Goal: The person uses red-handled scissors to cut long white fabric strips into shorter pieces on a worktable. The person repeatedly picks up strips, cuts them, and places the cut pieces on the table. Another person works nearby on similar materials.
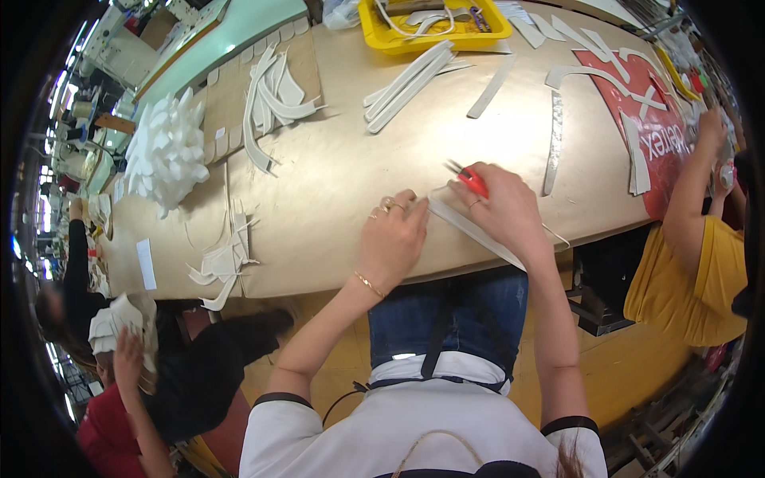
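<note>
Close to the tabletop's (pixel 335 199) near edge, a pale strip (pixel 480 234) slants between my hands, one end toward that edge. My left hand (pixel 393 239) meets the strip's farther end with bent fingers, though whether they pinch or merely press I cannot tell; my right hand (pixel 505 205) grips a red-handled tool (pixel 473 182), its slim tips pointing away from me. Pale scraps (pixel 227 259) lie toward the near left corner, a straight-strip bundle (pixel 410 86) farther back, and a yellow tray (pixel 434 41) at the far edge.
</note>
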Available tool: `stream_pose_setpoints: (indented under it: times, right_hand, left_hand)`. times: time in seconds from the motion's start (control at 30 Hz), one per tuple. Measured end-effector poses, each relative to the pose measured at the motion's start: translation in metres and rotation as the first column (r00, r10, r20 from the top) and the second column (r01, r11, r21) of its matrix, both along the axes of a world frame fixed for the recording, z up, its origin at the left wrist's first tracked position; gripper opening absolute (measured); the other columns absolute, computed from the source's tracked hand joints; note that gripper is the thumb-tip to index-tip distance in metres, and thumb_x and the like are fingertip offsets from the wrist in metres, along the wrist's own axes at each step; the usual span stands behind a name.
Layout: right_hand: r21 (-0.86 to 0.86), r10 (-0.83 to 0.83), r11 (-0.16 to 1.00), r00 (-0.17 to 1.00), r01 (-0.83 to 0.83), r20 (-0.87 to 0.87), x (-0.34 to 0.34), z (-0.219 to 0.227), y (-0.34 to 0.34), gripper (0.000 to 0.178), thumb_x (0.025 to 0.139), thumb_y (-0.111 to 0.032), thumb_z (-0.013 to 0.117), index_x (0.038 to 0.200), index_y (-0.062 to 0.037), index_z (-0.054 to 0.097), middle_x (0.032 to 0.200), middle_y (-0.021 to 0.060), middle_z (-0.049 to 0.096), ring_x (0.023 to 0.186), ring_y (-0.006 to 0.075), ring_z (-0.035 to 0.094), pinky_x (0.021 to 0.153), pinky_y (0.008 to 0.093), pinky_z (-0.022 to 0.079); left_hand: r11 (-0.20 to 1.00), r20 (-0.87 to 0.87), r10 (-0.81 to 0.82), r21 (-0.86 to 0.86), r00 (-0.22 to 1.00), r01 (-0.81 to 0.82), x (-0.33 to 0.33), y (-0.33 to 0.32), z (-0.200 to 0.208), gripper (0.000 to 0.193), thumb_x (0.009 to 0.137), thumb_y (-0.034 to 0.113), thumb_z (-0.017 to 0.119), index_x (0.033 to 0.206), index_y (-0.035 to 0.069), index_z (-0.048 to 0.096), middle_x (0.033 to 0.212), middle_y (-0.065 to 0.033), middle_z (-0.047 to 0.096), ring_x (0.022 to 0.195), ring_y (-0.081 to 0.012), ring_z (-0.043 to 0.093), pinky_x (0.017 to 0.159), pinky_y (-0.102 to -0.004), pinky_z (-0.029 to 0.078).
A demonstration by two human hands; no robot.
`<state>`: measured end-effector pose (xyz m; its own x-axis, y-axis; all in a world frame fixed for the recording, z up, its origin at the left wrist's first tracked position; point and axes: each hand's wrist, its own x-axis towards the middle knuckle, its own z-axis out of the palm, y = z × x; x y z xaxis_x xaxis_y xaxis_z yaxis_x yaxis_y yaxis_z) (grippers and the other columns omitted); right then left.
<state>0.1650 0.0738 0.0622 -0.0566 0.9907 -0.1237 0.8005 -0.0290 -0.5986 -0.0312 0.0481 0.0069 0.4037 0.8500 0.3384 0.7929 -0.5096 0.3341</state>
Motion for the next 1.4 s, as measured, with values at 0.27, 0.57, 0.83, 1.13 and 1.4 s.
stream_pose_setpoints:
  times: [0.27, 0.57, 0.83, 1.13, 1.4]
  right_hand:
    - [-0.147, 0.117, 0.986, 0.967, -0.085, 0.226, -0.021, -0.003, -0.008, 0.031, 0.088, -0.032, 0.071, 0.097, -0.0025, 0.067, 0.089, 0.0135, 0.064, 0.083, 0.0344, 0.065, 0.072, 0.0423, 0.050]
    - [-0.311, -0.040, 0.950, 0.998, 0.021, -0.054, -0.027, 0.004, -0.006, 0.031, 0.091, -0.028, 0.071, 0.085, 0.0014, 0.064, 0.061, 0.0075, 0.053, 0.056, 0.0183, 0.050, 0.056, 0.0337, 0.041]
    - [-0.304, -0.134, 0.945, 0.991, 0.119, -0.029, -0.034, -0.009, -0.012, 0.035, 0.093, -0.025, 0.069, 0.074, 0.0033, 0.063, 0.054, 0.0003, 0.042, 0.053, 0.0087, 0.038, 0.050, 0.0293, 0.034]
    - [-0.334, -0.244, 0.928, 0.947, 0.165, -0.210, -0.026, -0.020, -0.029, 0.032, 0.089, -0.020, 0.068, 0.070, 0.0041, 0.059, 0.052, 0.0078, 0.038, 0.050, 0.0168, 0.033, 0.050, 0.0360, 0.033]
    - [-0.314, -0.204, 0.937, 0.969, 0.151, -0.142, -0.024, -0.018, -0.028, 0.031, 0.092, -0.020, 0.068, 0.074, 0.0032, 0.060, 0.058, -0.0020, 0.042, 0.056, 0.0073, 0.035, 0.050, 0.0278, 0.031]
  left_hand:
    - [0.997, -0.021, -0.007, 0.075, 1.000, 0.009, -0.004, -0.022, -0.010, 0.029, 0.082, 0.011, 0.071, 0.111, 0.008, 0.069, 0.107, -0.0054, 0.059, 0.086, -0.0220, 0.060, 0.068, -0.0346, 0.048]
    - [0.994, -0.055, -0.078, 0.074, 0.995, 0.082, -0.013, -0.016, -0.012, 0.032, 0.078, 0.012, 0.072, 0.110, 0.007, 0.068, 0.106, -0.0040, 0.058, 0.085, -0.0189, 0.058, 0.066, -0.0316, 0.047]
    - [0.990, -0.075, -0.065, 0.118, 0.995, 0.073, -0.011, -0.016, -0.013, 0.032, 0.076, 0.011, 0.073, 0.107, 0.007, 0.069, 0.107, -0.0034, 0.058, 0.083, -0.0169, 0.059, 0.061, -0.0298, 0.046]
    - [0.993, -0.114, -0.053, 0.095, 0.992, 0.064, -0.009, -0.017, -0.009, 0.031, 0.076, 0.012, 0.072, 0.107, 0.007, 0.070, 0.108, -0.0030, 0.058, 0.084, -0.0160, 0.060, 0.063, -0.0293, 0.046]
    - [0.992, -0.116, -0.047, 0.113, 0.992, 0.060, -0.009, -0.016, -0.008, 0.033, 0.075, 0.012, 0.073, 0.108, 0.008, 0.070, 0.108, -0.0029, 0.058, 0.085, -0.0165, 0.060, 0.064, -0.0301, 0.047]
